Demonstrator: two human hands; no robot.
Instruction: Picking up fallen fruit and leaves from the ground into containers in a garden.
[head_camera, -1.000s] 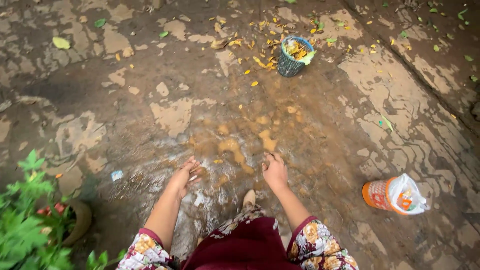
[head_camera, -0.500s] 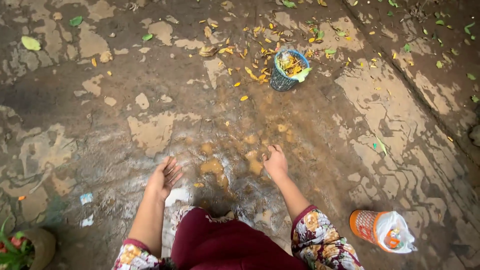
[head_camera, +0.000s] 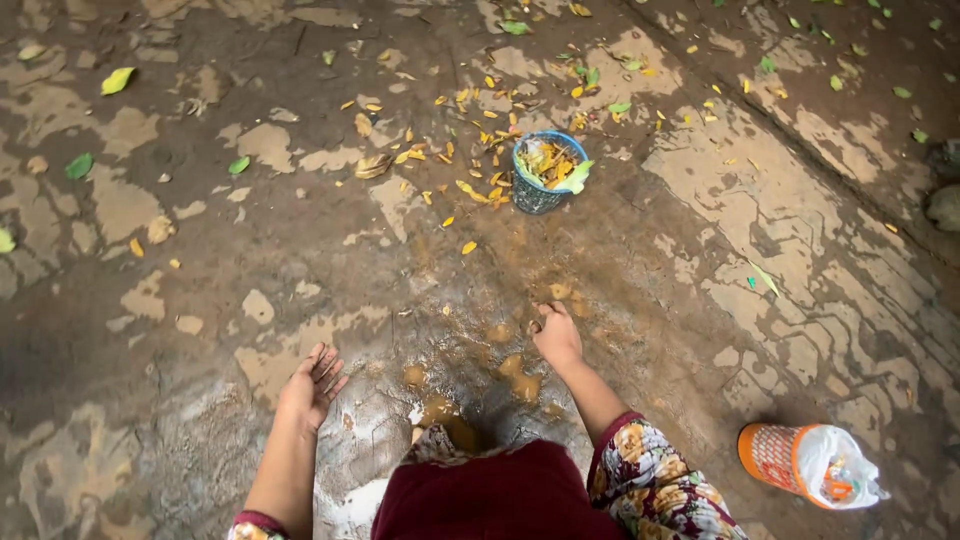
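My left hand hangs out in front of me with its fingers spread and nothing in it, above wet, muddy ground. My right hand is held lower and to the right, fingers curled loosely; I see nothing held in it. Ahead stands a small dark mesh basket with a blue rim, full of yellow and green leaves. Fallen yellow leaves lie scattered around the basket. My dark red skirt and floral sleeves fill the bottom of the view.
An orange mesh basket lined with a white plastic bag lies on its side at the lower right. The ground is cracked, wet concrete with pale patches and puddles. Green leaves lie at the far left.
The view has moved forward and left: the blue-rimmed basket sits closer and lower, the potted plant at lower left has left the view. My left hand has swung outward and stays open.
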